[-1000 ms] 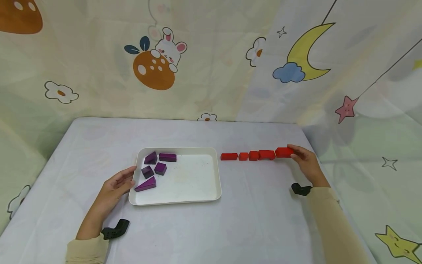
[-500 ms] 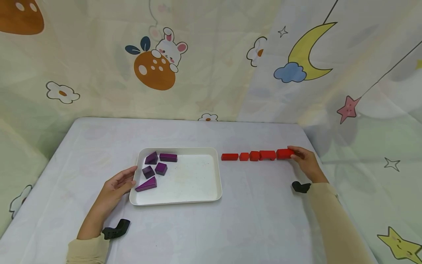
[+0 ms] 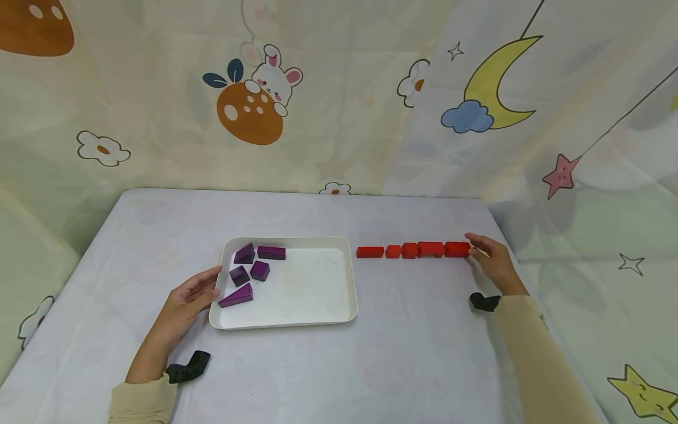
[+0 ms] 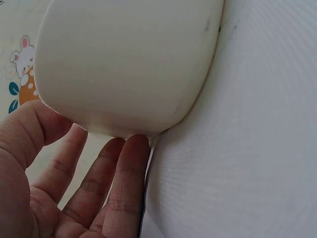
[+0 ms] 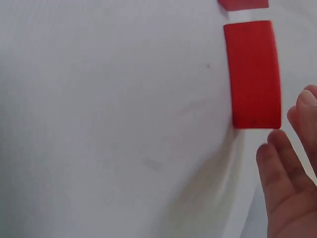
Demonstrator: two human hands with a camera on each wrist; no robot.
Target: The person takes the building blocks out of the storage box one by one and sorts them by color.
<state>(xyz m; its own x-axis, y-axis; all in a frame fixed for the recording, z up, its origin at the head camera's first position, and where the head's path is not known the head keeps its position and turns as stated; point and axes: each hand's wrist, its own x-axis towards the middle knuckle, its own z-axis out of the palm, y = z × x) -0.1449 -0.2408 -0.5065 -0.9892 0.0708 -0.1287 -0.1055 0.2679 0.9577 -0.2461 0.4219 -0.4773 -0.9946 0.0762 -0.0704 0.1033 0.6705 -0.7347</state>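
Left hand [image 3: 182, 303]: your thumb and fingers hold the white tray [image 3: 309, 285] by its left end.
Purple blocks [image 3: 260, 271]: five, lying in the tray's left part.
Red blocks [image 3: 430, 249]: five in a row on the table [image 3: 296, 377], right of the tray.
Right hand [image 3: 497, 265]: your fingers stand apart, holding nothing, just beside the row's right end.

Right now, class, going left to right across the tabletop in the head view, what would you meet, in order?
Left hand → white rectangular tray holding purple blocks → long, thin red block → small red block → slightly taller red block → longer red block → red end block → right hand.
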